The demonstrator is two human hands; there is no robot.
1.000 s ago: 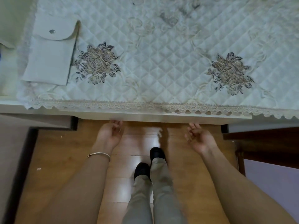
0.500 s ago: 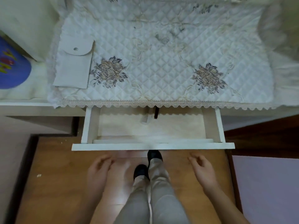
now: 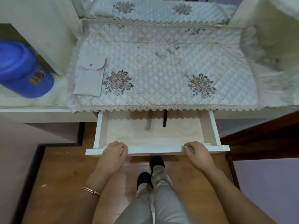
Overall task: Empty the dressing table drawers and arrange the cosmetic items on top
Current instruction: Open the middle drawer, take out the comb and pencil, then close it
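Observation:
The white drawer (image 3: 156, 149) of the dressing table stands pulled out under the lace edge of the quilted cover (image 3: 161, 68). My left hand (image 3: 113, 155) grips the drawer's front panel left of centre, fingers curled over its top edge. My right hand (image 3: 198, 153) grips the same panel right of centre. Inside, a pale comb (image 3: 149, 125) and a thin black stick-like item (image 3: 165, 118) lie near the back, their far ends hidden under the tabletop. The remaining drawer floor (image 3: 129, 131) shows bare lining.
A grey snap-flap pouch (image 3: 89, 78) lies on the cover's left side. A blue cap (image 3: 22, 70) sits on the shelf at far left. A mirror (image 3: 161, 8) stands behind the table. My feet (image 3: 150, 172) are on the wooden floor under the drawer.
The drawer went from closed to pulled out. Both hands came from under the table edge to grip its front panel. The view has tilted up, showing more of the tabletop.

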